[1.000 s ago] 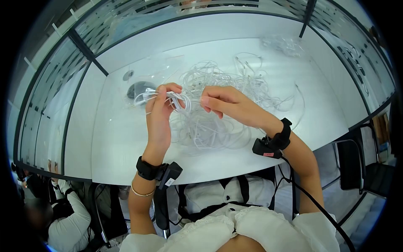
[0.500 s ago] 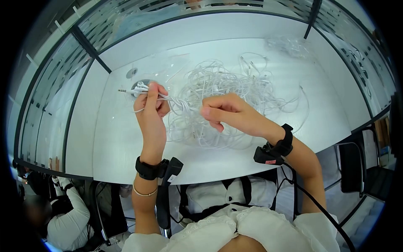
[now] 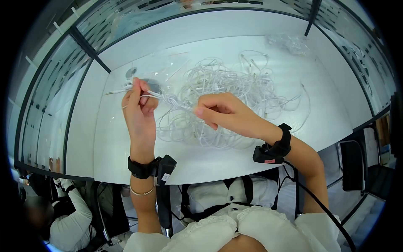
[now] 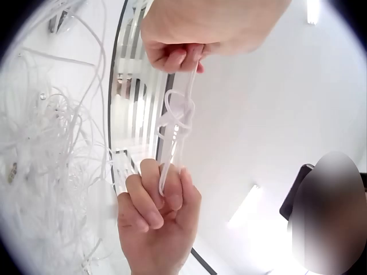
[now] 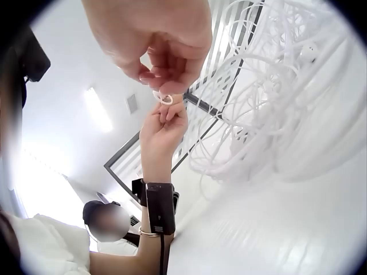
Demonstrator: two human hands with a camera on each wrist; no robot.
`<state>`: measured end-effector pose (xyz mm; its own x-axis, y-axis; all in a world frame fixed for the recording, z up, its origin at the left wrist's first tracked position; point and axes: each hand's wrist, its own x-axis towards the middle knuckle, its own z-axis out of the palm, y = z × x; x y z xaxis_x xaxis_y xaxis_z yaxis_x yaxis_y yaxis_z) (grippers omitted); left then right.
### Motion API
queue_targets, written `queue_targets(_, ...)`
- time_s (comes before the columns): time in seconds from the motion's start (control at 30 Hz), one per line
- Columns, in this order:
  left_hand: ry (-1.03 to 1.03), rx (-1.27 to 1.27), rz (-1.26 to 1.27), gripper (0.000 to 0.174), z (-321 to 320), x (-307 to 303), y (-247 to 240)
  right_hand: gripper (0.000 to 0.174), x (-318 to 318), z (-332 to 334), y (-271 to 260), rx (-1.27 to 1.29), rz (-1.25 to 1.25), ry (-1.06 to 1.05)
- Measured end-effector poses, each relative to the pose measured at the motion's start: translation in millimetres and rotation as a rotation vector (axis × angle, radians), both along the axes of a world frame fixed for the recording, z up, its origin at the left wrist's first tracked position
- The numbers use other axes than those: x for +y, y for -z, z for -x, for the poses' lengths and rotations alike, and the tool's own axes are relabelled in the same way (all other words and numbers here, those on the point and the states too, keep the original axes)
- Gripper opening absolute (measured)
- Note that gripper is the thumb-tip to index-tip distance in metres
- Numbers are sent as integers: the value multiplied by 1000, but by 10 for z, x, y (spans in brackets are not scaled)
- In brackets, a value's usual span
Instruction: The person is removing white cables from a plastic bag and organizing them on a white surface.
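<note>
A knotted bundle of white earphone cable point(image 3: 170, 100) is stretched between the two hands above the table. At its left end my left hand point(image 3: 140, 109) pinches the strands, with a metal-tipped plug point(image 3: 110, 93) and white earphone parts sticking out past the fingers. My right hand point(image 3: 226, 112) pinches the other end between thumb and curled fingers. In the left wrist view the knot point(image 4: 179, 112) hangs between the right hand point(image 4: 200, 34) and the left hand point(image 4: 157, 212). Behind and below lies a tangled pile of white cables point(image 3: 231, 80).
Clear plastic bags lie on the white table point(image 3: 113, 147), one crumpled bag point(image 3: 287, 44) at the back right and a flat one point(image 3: 163, 65) at the back left. A dark round object point(image 3: 152, 86) sits behind the left hand. Glass-topped partitions surround the table.
My left hand has moved left, and the bundle between the hands is drawn out longer, with a knot at its middle. The right hand has shifted slightly left.
</note>
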<state>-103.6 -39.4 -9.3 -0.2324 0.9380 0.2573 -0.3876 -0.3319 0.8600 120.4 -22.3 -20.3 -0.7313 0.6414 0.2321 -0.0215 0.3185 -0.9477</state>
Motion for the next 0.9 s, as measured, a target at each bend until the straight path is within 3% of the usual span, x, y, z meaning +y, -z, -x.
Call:
queue_targets(0.13,230,10,12,30,-12,10,35,38,31,-48,17,70,173,-5)
queue_targets(0.23,229,36,3,22,-304,-58,31,37,36,-76,-44,183,275,-75)
queue_targets(0.27,375,183,-27,39,-168,-7,146,37,35,-73,-46,205,303,-76)
queue_targets(0.4,497,124,-41,25,-374,-118,25,37,44,-91,-39,252,344,-55)
queue_targets(0.57,417,229,-42,19,-308,-88,76,37,91,-126,-51,241,221,87)
queue_targets(0.77,221,336,-41,20,-346,-99,119,37,86,-110,-28,151,293,-4)
queue_targets(0.9,187,302,34,19,-371,-114,70,36,153,-97,89,14,156,51)
